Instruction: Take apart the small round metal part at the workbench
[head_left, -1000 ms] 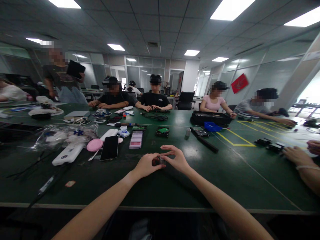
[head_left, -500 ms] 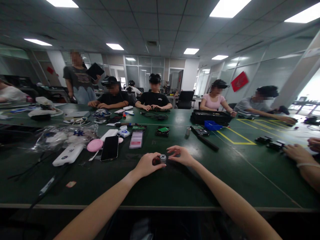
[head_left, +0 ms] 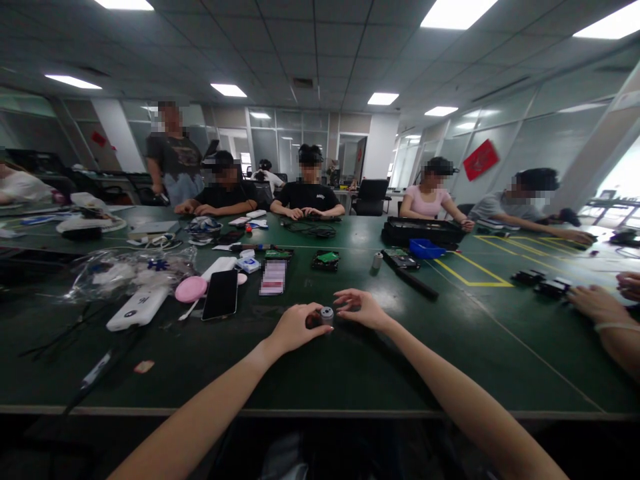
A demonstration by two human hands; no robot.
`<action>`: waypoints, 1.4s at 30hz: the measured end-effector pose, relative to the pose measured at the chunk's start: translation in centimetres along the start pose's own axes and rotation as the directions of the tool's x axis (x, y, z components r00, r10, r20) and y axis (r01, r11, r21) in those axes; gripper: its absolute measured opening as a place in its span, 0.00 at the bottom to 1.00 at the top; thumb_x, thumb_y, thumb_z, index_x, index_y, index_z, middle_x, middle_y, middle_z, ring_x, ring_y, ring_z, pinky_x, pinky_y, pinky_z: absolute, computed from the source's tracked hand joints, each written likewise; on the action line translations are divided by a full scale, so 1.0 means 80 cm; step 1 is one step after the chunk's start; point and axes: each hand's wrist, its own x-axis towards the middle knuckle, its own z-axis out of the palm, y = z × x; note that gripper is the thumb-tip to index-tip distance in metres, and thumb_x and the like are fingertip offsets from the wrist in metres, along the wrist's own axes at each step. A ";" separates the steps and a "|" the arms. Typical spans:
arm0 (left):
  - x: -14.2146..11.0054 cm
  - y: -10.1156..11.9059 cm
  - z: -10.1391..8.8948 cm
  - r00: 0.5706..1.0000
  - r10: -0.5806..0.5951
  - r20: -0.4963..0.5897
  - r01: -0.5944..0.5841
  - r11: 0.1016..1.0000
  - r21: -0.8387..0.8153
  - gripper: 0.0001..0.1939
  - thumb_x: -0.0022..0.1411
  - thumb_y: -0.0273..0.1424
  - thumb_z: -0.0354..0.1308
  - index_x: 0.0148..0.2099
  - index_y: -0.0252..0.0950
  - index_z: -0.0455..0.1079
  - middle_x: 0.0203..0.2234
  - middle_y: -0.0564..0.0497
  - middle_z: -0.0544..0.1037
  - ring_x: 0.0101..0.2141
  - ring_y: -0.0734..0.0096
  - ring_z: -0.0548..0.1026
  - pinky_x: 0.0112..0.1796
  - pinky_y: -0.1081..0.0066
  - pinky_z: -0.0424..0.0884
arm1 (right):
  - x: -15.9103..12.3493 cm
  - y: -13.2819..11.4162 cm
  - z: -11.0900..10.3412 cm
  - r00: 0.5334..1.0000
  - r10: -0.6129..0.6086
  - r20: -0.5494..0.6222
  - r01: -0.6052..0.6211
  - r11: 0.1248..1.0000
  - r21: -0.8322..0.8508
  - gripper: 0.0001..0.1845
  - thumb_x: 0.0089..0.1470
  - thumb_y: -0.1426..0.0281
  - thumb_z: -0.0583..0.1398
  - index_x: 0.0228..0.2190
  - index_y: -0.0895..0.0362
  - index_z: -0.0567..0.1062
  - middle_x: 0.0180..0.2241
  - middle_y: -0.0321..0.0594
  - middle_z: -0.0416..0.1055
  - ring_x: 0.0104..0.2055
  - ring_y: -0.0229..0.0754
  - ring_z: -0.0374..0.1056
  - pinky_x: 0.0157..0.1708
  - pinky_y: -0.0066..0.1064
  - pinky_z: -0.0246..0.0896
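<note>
A small silver metal cylinder point(head_left: 327, 317) that looks like an electric motor stands upright on the green table, its round end with dark holes facing up. My left hand point(head_left: 296, 328) is closed around its left side, thumb at the front; the other fingertips are partly hidden behind it. Just right of the cylinder, my right hand point(head_left: 364, 311) is held with fingers curved and apart, nothing between them. Farther away are a similar metal cylinder point(head_left: 377, 261) and a black hard drive with a green board point(head_left: 325, 261).
Left of my hands lie a black phone point(head_left: 221, 294), a lit phone point(head_left: 273, 277), a pink round case point(head_left: 191, 289) and a white power bank point(head_left: 139, 308). A black bar point(head_left: 417, 283) and blue tray point(head_left: 427, 249) are on the right. Another person's hand point(head_left: 596, 305) works at far right.
My hands and the metal cylinder keep the same positions. In the background, the standing person has moved right, and the dark flat object they carry is now mostly hidden.
</note>
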 end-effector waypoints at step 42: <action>0.001 0.000 0.001 1.000 -0.016 0.002 0.016 0.999 0.038 0.19 0.55 0.47 0.60 0.44 0.40 0.71 0.30 0.53 0.77 0.31 0.65 0.74 0.32 0.71 0.66 | -0.011 -0.055 0.045 0.958 -0.267 -0.108 0.249 0.956 -0.156 0.18 0.52 0.69 0.62 0.46 0.54 0.73 0.43 0.42 0.74 0.45 0.44 0.71 0.48 0.40 0.67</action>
